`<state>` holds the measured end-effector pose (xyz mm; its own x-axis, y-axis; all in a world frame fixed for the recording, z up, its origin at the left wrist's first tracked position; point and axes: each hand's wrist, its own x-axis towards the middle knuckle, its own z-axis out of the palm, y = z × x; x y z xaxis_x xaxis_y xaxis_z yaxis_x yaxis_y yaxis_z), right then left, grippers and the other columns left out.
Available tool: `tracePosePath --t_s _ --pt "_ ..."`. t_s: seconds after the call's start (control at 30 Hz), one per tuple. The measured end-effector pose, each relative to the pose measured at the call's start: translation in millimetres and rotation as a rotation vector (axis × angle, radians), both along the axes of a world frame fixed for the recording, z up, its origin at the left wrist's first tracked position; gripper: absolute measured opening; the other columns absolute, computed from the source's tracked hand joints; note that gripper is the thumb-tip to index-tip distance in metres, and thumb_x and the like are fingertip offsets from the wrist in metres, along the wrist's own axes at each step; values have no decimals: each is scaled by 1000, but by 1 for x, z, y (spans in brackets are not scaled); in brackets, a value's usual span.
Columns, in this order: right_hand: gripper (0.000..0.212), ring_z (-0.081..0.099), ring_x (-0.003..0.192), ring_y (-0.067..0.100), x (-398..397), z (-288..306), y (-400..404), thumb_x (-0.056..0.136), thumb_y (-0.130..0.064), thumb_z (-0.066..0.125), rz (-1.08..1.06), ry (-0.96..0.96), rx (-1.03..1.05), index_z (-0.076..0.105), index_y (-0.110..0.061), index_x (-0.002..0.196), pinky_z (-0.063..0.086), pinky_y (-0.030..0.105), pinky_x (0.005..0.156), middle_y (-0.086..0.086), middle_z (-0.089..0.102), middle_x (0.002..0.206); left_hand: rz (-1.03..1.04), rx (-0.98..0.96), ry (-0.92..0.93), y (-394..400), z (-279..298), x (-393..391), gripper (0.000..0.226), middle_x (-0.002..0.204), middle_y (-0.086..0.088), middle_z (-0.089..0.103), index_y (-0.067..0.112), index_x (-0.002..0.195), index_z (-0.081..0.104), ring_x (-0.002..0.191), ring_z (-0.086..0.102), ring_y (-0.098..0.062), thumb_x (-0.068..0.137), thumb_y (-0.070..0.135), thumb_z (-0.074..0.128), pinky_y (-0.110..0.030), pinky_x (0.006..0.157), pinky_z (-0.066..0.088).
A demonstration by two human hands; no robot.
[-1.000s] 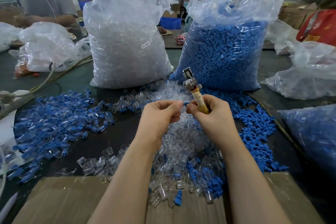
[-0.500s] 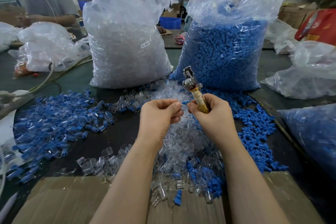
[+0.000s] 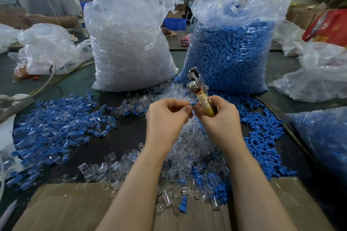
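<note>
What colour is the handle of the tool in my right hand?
The handle is yellowish tan; head view.

I am counting two hands: one left hand [image 3: 167, 116] and one right hand [image 3: 219, 120]. I am logging one metal-headed tool [image 3: 201, 97] and one blue piece [image 3: 193, 103] between the fingertips. I am recording two large upright bags: one bag of clear parts [image 3: 127, 47] and one bag of blue parts [image 3: 231, 54]. I am noting three lesser bags: one pale bag [image 3: 50, 48], one clear bag [image 3: 323, 73] and one blue-filled bag [image 3: 323, 137]. One white label [image 3: 149, 46] is showing. The loose pieces [image 3: 56, 129] are running too many to count.
</note>
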<state>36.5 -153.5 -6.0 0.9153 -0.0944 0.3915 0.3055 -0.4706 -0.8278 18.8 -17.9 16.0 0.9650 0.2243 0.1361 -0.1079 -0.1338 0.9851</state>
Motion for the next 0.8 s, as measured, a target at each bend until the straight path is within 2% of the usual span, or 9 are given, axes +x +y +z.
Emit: tracePosePath --t_s 0.13,0.23,0.33,0.47,0.57,0.63,0.7,0.73,0.8 --pt "14 49 52 2 0 2 -1 87 -27 71 58 11 17 62 -28 76 35 17 49 -18 61 62 19 43 -24 0 -1 0 12 69 3 74 21 79 75 71 73 -13 83 10 75 -41 76 61" --pt "8 54 58 7 0 3 -1 88 -23 70 93 18 28 67 -27 82 44 27 55 -10 65 68 45 90 -58 1 -1 1 13 70 6 73 24 76 74 72 72 -12 81 13 76 -40 76 61" --pt "6 60 66 18 -1 3 -2 88 -21 68 120 32 46 68 -25 84 50 39 61 -3 67 72 77 117 -81 0 -2 2 12 69 9 73 27 74 73 70 71 -7 79 19 80 -33 73 61" --pt "8 66 76 24 -2 4 -2 88 -16 66 170 67 50 69 -24 89 56 44 70 1 71 78 99 101 -79 1 -6 2 13 69 9 72 26 75 72 69 70 -7 81 16 79 -32 70 61" --pt "6 65 72 19 0 3 -6 89 -17 67 158 85 34 69 -23 88 55 38 67 -1 71 76 90 -13 -70 5 -5 4 11 69 3 73 20 79 73 68 72 -11 83 11 76 -29 67 59" --pt "9 55 56 8 1 0 -11 88 -17 68 149 99 24 68 -25 85 47 26 55 -7 66 66 86 -120 -74 7 -4 5 12 69 0 73 16 80 71 66 71 -11 85 5 74 -23 63 56" --pt "9 45 49 2 1 -1 -15 89 -16 67 163 130 17 68 -25 85 39 19 49 -11 60 58 80 -194 -93 8 -3 5 13 67 1 72 14 81 70 64 69 -10 86 2 72 -21 62 55" --pt "8 44 50 2 0 -1 -16 89 -16 66 178 150 18 68 -23 86 38 18 50 -11 59 58 80 -212 -107 9 -3 4 13 66 1 71 13 81 70 63 69 -9 86 1 71 -21 63 55" --pt "1 50 59 10 0 -1 -17 89 -16 66 207 189 -7 67 -16 89 43 28 58 0 64 68 85 -225 -139 10 -2 4 12 67 2 72 12 82 71 63 68 -9 86 0 71 -20 63 55"
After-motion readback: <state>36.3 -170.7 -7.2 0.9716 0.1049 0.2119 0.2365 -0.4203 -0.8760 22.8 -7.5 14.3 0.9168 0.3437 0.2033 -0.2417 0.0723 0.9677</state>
